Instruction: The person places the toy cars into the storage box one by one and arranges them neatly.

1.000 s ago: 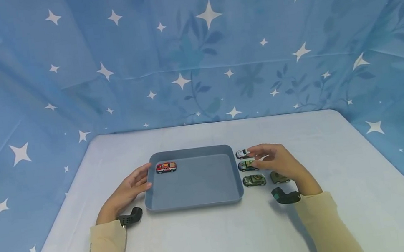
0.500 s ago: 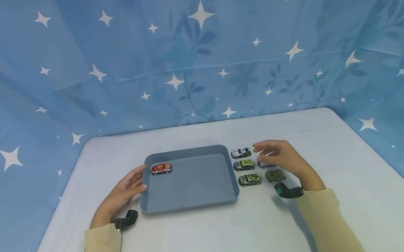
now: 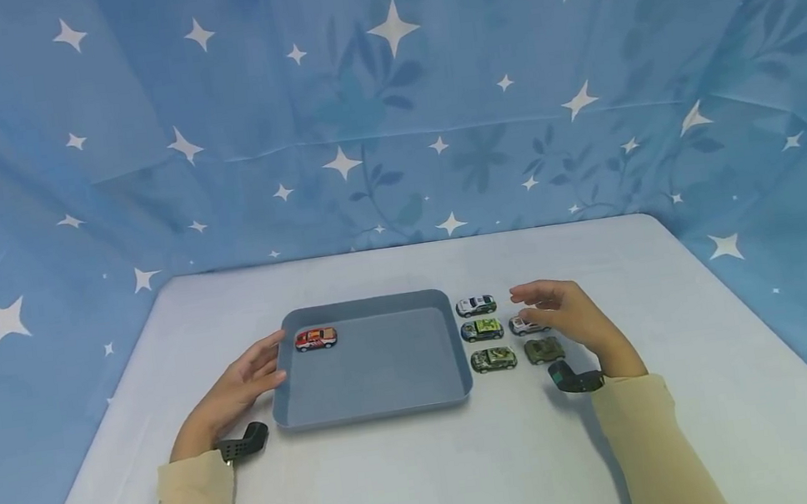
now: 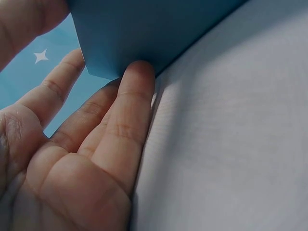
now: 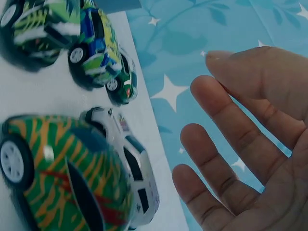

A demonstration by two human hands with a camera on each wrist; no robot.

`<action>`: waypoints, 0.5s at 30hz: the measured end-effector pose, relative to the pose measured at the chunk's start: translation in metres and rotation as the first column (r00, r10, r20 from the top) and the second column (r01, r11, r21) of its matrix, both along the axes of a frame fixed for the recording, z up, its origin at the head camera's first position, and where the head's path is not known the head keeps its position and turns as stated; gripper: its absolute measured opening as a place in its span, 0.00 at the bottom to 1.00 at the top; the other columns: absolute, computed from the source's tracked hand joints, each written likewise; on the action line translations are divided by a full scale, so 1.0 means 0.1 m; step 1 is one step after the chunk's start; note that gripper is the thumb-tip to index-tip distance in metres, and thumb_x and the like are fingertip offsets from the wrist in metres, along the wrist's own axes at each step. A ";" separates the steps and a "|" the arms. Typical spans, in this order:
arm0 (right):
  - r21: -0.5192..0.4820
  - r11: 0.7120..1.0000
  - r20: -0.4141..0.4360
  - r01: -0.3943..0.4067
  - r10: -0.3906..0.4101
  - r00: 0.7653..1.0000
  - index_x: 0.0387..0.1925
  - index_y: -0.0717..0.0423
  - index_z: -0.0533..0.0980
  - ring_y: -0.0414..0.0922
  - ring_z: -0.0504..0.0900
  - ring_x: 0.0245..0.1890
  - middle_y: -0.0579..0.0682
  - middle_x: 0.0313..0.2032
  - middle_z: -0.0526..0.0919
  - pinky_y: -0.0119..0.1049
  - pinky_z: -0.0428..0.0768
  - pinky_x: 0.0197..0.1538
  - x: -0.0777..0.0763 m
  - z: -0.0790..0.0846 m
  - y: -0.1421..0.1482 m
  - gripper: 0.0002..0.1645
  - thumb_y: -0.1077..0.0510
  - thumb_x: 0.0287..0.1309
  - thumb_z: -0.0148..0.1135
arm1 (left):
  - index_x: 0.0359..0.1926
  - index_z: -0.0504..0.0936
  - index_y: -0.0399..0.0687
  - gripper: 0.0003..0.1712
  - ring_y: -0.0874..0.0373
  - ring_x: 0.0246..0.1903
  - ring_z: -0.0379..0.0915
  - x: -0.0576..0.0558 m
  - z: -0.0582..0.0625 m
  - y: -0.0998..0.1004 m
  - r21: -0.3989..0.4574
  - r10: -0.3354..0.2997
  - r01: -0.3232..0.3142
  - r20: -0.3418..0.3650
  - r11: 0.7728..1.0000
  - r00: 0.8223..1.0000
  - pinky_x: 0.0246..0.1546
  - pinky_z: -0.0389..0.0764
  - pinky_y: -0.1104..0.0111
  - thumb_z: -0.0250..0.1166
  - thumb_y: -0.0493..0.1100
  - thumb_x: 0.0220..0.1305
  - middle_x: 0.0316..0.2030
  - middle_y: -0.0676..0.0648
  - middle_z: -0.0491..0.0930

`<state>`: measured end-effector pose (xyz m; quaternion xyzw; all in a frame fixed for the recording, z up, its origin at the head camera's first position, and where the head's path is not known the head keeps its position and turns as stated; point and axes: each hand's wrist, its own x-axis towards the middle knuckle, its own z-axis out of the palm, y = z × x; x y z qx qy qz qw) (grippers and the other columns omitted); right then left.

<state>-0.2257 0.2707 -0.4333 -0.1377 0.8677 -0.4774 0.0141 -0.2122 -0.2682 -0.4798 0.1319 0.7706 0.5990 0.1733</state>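
My left hand (image 3: pixel 242 388) is at the left side of a blue-grey tray (image 3: pixel 374 414). In the left wrist view, its loosely extended fingers touch the tray wall (image 4: pixel 120 38). A red toy car (image 3: pixel 316 339) sits in the tray's back left corner. My right hand (image 3: pixel 566 314) hovers with relaxed, parted fingers over a white toy car (image 3: pixel 521 325), partly covering it, and holds nothing. Around it stand a white-and-green toy car (image 3: pixel 476 305), a blue-and-yellow one (image 3: pixel 482 330), a camouflage one (image 3: pixel 494 359) and a green one with orange stripes (image 5: pixel 67 168).
The toy cars outside the tray stand in two columns close to its right wall. A white cloth covers the table (image 3: pixel 402 487). Behind it hangs a blue curtain (image 3: pixel 263 93) with white stars. A small black device (image 3: pixel 243 441) sits at each wrist.
My right hand has moved right, away from the white-and-green and blue-and-yellow toy cars, leaving both in full view. The left hand stays at the tray. The head view has shifted slightly.
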 end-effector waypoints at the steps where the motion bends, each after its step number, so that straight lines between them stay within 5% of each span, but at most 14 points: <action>1: -0.004 1.000 0.005 0.005 -0.005 1.000 0.65 0.73 0.78 0.68 0.79 0.66 0.69 0.62 0.83 0.65 0.77 0.68 0.00 -0.01 0.01 0.23 0.66 0.73 0.66 | 0.87 0.49 0.40 0.45 0.26 0.81 0.45 0.00 0.00 0.00 -0.001 -0.001 0.001 0.000 1.000 1.000 0.77 0.53 0.38 0.62 0.40 0.81 0.83 0.27 0.49; 10: -0.007 0.999 0.033 0.048 -0.048 0.998 0.65 0.73 0.78 0.67 0.82 0.64 0.69 0.63 0.83 0.58 0.80 0.66 -0.02 -0.08 0.09 0.24 0.65 0.73 0.66 | 0.87 0.49 0.40 0.45 0.26 0.81 0.47 0.00 0.00 -0.01 -0.005 0.002 -0.002 -0.007 1.000 1.000 0.77 0.55 0.40 0.63 0.41 0.81 0.83 0.27 0.50; 15: 0.013 0.997 0.062 0.075 -0.076 0.995 0.65 0.72 0.79 0.69 0.79 0.66 0.69 0.64 0.82 0.64 0.77 0.69 -0.05 -0.12 0.11 0.24 0.65 0.72 0.67 | 0.87 0.49 0.39 0.45 0.26 0.81 0.46 -0.01 -0.01 0.00 0.005 0.005 -0.005 -0.002 1.000 1.000 0.71 0.68 0.68 0.62 0.39 0.81 0.83 0.26 0.50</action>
